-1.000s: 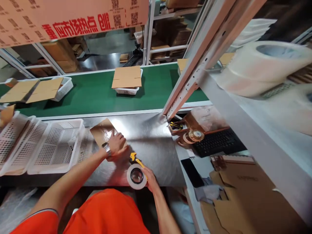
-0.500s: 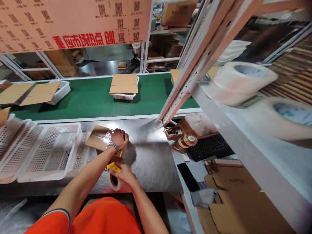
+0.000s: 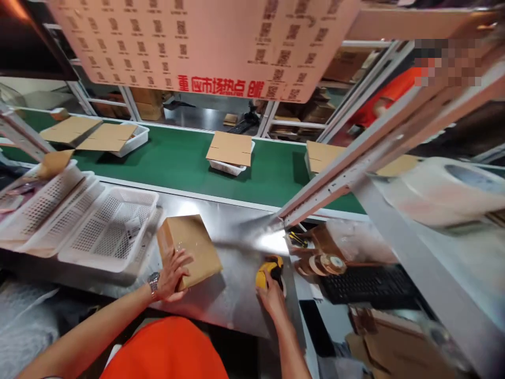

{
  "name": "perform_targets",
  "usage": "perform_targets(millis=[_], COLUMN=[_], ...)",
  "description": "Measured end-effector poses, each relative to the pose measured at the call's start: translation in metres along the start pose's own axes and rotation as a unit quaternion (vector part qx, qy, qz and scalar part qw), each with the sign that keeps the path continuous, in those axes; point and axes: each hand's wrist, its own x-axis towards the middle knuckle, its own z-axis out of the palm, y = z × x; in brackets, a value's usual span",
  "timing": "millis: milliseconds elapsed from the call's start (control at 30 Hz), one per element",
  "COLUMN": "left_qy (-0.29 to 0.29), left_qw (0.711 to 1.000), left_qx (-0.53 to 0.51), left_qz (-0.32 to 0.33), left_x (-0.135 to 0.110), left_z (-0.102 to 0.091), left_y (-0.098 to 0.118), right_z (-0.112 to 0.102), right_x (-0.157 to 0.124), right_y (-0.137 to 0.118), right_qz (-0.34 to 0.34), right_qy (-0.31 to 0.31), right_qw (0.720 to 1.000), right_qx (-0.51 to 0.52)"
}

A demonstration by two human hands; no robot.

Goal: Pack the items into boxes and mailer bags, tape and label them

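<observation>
- So the spot is a shiny metal tabletop [image 3: 240,305] running alongside a green conveyor belt [image 3: 177,163], with a big pinkish sign [image 3: 221,52] full of QR codes hanging above.
- Main thing here: a brown cardboard box [image 3: 199,242] sitting on the metal, roughly mid-tabletop, turned at an angle.
- Left hand [image 3: 170,276], the one with the silver watch [image 3: 153,283], is clamped on the box's near left corner, fingers spread over the side.
- Right hand [image 3: 271,295] is wrapped around a yellow tape dispenser [image 3: 262,275], well apart from the box, near the tabletop's right end. Can't tell if the dispenser touches the metal.
- Left of the box there's a white plastic basket [image 3: 151,210] with more beside it.
- Over on the right: a black keyboard [image 3: 366,284] and a dark phone [image 3: 317,326].
- Somebody in a red-orange top [image 3: 398,89] is past the belt, partly hidden by the frame.
</observation>
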Motion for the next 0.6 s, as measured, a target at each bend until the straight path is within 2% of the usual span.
perform_targets(millis=[67, 167, 267, 333, 367, 433, 500, 600], left_qy=[-0.008, -0.022, -0.040, -0.029, -0.015, 0.020, 0.043, 0.042], left_qw=[0.999, 0.998, 0.996, 0.995, 0.992, 0.974, 0.941, 0.904], left_qx=[-0.007, -0.029, -0.044, -0.043, -0.034, 0.001, 0.040, 0.064], left_qz=[-0.034, -0.057, -0.065, -0.091, -0.123, -0.224, -0.333, -0.421], left_x=[-0.033, -0.067, -0.074, -0.064, -0.056, -0.040, -0.029, -0.026], left_z=[-0.010, -0.025, -0.038, -0.048, -0.055, -0.073, -0.094, -0.123], left_y=[-0.013, -0.020, -0.022, -0.031, -0.040, -0.067, -0.103, -0.163], right_z=[0.015, 0.036, 0.056, 0.070, 0.077, 0.093, 0.111, 0.134], right_x=[0.014, 0.025, 0.023, 0.017, 0.014, 0.006, 0.001, -0.005], right_y=[-0.003, -0.033, -0.098, -0.155, -0.184, -0.238, -0.280, -0.316], right_qz=[-0.025, -0.077, -0.174, -0.253, -0.292, -0.356, -0.386, -0.370], right_qy=[0.016, 0.105, 0.148, 0.154, 0.157, 0.166, 0.155, 0.056], right_qw=[0.999, 0.989, 0.967, 0.946, 0.934, 0.912, 0.906, 0.926], right_qx=[0.027, 0.066, 0.115, 0.132, 0.131, 0.114, 0.070, -0.048])
